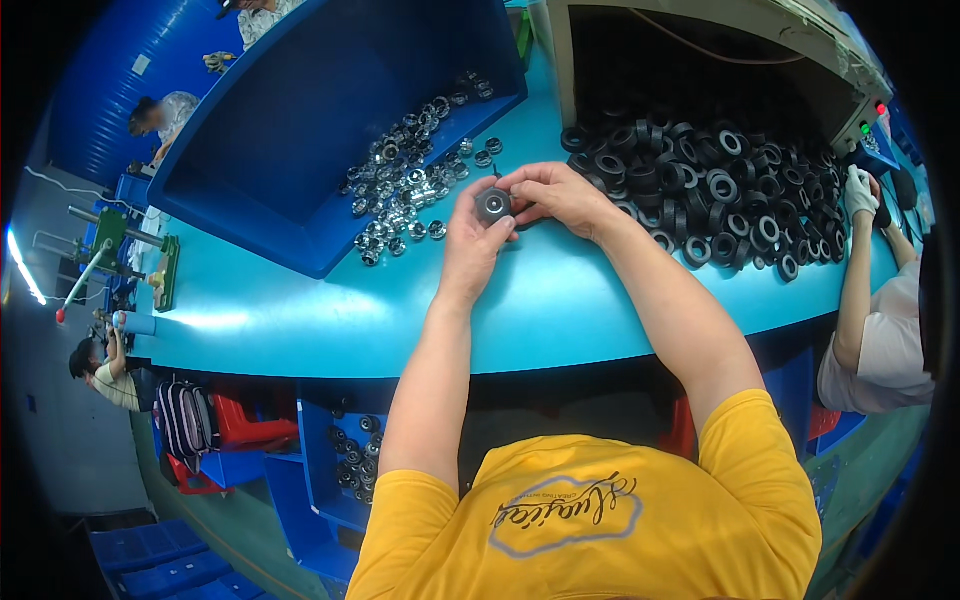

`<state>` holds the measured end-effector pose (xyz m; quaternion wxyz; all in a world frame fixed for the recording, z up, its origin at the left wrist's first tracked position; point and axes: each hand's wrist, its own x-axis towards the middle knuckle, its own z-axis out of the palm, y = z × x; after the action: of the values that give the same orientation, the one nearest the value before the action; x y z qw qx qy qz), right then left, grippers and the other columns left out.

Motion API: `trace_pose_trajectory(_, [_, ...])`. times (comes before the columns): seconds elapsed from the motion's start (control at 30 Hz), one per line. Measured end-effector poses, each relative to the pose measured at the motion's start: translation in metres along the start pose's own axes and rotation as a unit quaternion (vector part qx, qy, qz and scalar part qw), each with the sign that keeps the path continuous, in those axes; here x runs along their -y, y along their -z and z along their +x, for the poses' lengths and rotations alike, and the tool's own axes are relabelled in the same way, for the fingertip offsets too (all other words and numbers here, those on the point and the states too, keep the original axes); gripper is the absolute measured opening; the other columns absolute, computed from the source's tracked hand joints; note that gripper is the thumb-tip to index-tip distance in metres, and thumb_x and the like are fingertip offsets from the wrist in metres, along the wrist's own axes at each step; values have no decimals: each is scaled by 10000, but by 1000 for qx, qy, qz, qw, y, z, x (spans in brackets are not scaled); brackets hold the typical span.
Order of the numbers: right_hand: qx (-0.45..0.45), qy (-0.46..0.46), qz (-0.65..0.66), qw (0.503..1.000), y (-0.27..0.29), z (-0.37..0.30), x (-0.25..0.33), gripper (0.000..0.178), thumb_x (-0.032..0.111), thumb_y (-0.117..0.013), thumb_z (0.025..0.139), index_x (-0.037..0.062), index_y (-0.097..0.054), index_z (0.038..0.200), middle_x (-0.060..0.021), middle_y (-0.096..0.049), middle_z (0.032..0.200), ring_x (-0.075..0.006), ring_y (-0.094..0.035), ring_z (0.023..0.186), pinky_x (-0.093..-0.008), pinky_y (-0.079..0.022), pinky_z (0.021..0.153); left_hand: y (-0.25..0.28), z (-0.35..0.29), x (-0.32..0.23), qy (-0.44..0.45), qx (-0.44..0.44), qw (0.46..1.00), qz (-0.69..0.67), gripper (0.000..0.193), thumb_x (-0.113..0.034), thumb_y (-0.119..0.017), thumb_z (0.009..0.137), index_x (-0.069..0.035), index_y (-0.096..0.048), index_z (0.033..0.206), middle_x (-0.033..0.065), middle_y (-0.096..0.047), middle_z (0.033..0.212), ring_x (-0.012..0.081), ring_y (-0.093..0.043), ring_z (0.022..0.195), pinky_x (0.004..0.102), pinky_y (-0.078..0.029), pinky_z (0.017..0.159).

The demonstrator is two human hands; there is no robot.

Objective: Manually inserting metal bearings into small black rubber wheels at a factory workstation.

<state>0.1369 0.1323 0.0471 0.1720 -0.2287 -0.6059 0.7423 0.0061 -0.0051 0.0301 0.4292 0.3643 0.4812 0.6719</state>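
One dark round part (493, 206) in hand, just right of the blue bin (280, 150); left hand (472, 240) holds it, fingers curled round its rim; right hand (560, 197) has fingers drawn narrow at its far right edge — whether they pinch anything small, cannot tell. Part has a pale ring at its centre; fitting looks partway, though completion cannot be confirmed.

Left over: shiny pieces (405, 185) loose inside and spilled beside the bin's right edge; a large heap of black rings (690, 185) well right of the bin; both suggest much remaining. Below the bin, under the table edge — dark pieces (350, 455) on a shelf, possibly finished; unverified.
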Motion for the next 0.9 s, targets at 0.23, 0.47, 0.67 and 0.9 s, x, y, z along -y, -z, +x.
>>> trace_pose_trajectory(0.23, [-15, 18, 11, 1000, -1, 1, -2, 282, 133, -658, 984, -9, -730, 1216, -79, -726, 1019, -155, -700, 920, -297, -619, 801, -5, 0, -5, -11, -39, 998, 41, 463, -114, -671, 1018, -1, -509, 1436, 125, -654, 1179, 167, -646, 963, 290, -562, 790])
trace_pose_trajectory(0.47, [-24, 61, -21, 998, -8, -5, 6, 308, 180, -814, 901, 27, -739, 1158, 2, -681, 918, -93, -631, 789, -248, -531, 675, 8, 3, -5, 31, -21, 999, -37, 728, -652, -400, 1096, 15, -652, 1241, 59, -640, 937, 115, -587, 767, 250, -473, 611])
trace_pose_trajectory(0.67, [-34, 76, -60, 995, -14, -7, 6, 412, 216, -832, 884, 47, -730, 1245, 10, -653, 889, -88, -625, 807, -257, -510, 669, 8, -3, -10, 51, -23, 998, -39, 779, -704, -346, 1083, 3, -665, 1152, 55, -632, 843, 108, -573, 661, 243, -437, 534])
trace_pose_trajectory(0.9, [-5, 29, -102, 994, -14, -14, 14, 472, 296, -832, 860, 59, -758, 1262, -80, -777, 1092, -146, -726, 942, -307, -585, 812, 17, 4, 9, 114, -84, 989, -51, 671, -647, -432, 1090, -22, -676, 1121, 41, -649, 828, 109, -578, 658, 248, -418, 526])
